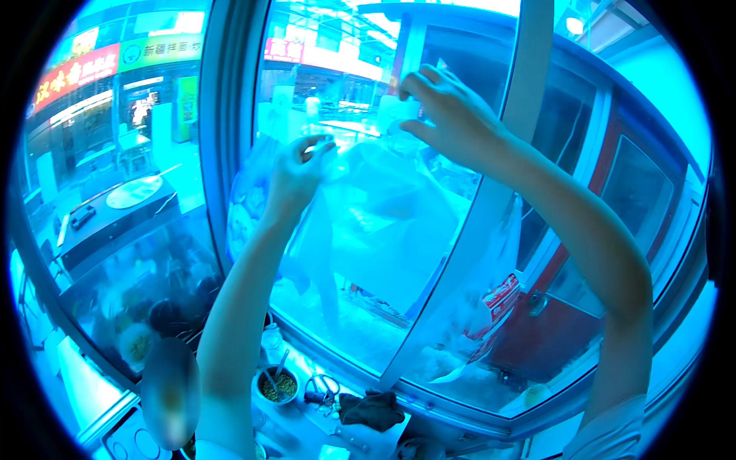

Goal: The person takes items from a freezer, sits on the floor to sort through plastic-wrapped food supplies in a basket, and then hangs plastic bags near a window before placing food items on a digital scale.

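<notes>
Both of my arms reach up before a glass window (368, 339). My left hand (296, 175) has thumb and fingertips pinched together, apparently on a translucent plastic bag (325, 236) that hangs below it against the bright glass. Higher and to the right, my right hand (445, 112) is held near the upright window frame (526, 75), its fingers bent and thumb apart. I see nothing gripped in it. Left of my left wrist hangs another bag (244, 218) with a printed pattern. Glare makes the edges of the clear plastic hard to follow.
Below the window, a counter holds a bowl (278, 386) of chopped green food with spoons, scissors (325, 388) and a dark cloth (372, 410). Red-and-white packaging (501, 299) shows at the right pane. Outside stands a dark table (115, 215) with a round board (135, 191).
</notes>
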Demonstrator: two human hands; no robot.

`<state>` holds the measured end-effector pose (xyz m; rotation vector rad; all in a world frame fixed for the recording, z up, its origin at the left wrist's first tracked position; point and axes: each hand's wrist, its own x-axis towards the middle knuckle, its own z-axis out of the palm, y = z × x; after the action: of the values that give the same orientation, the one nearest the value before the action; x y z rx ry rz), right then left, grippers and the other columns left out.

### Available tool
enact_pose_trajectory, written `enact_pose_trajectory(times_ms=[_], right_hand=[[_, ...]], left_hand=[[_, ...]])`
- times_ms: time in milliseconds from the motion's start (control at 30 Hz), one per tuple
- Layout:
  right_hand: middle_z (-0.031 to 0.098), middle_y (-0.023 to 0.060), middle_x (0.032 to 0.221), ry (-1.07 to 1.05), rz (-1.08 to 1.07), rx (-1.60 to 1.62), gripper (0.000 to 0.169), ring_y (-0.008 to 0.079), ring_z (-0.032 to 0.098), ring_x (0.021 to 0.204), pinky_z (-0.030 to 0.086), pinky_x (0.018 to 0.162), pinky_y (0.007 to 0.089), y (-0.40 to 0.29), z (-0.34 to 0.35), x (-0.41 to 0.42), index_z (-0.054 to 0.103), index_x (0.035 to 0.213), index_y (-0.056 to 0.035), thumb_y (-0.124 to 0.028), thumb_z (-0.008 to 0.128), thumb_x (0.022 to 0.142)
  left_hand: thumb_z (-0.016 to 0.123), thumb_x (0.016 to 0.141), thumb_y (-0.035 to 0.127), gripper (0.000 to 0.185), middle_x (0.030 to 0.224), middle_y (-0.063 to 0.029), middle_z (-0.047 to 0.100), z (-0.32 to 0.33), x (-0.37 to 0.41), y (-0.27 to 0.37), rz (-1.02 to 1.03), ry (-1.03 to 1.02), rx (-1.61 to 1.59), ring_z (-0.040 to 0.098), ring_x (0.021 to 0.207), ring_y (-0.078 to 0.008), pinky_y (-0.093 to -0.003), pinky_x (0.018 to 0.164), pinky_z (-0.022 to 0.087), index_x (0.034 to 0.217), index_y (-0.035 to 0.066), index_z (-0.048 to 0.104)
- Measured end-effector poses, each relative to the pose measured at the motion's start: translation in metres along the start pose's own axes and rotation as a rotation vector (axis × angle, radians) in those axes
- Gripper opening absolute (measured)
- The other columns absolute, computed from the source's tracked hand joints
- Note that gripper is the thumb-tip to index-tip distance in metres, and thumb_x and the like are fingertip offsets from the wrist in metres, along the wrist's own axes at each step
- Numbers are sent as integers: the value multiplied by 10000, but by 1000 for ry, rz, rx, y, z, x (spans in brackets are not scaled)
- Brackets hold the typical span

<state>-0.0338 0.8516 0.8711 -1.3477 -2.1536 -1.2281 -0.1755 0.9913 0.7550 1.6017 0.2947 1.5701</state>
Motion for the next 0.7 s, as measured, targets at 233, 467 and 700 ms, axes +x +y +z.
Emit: enact_pose_trajectory(times_ms=[233,467,700], right_hand=[[494,88,902,-296,161,601,317,233,517,849,423,690,322,-103,-61,-100,457,942,-73,-140,653,702],[339,155,1167,-3,191,854,638,312,454,993,424,763,384,-158,-53,-170,377,1190,-127,-295,688,660],[543,118,982,-22,536,1248,343,234,554,893,477,676,297,-183,-16,-258,522,1035,-49,11,589,704]], left_hand=[[483,824,243,250,781,-51,538,-55,-109,33,-329,-264,-635,537,594,-138,-247,413,398,1023,93,490],[490,840,254,252,804,-60,546,15,-222,68,-690,-325,-694,511,565,-109,-207,430,373,1042,107,458],[423,838,153,303,994,-63,501,64,-294,66,-942,-276,-446,509,858,-109,-188,611,424,1110,20,434]])
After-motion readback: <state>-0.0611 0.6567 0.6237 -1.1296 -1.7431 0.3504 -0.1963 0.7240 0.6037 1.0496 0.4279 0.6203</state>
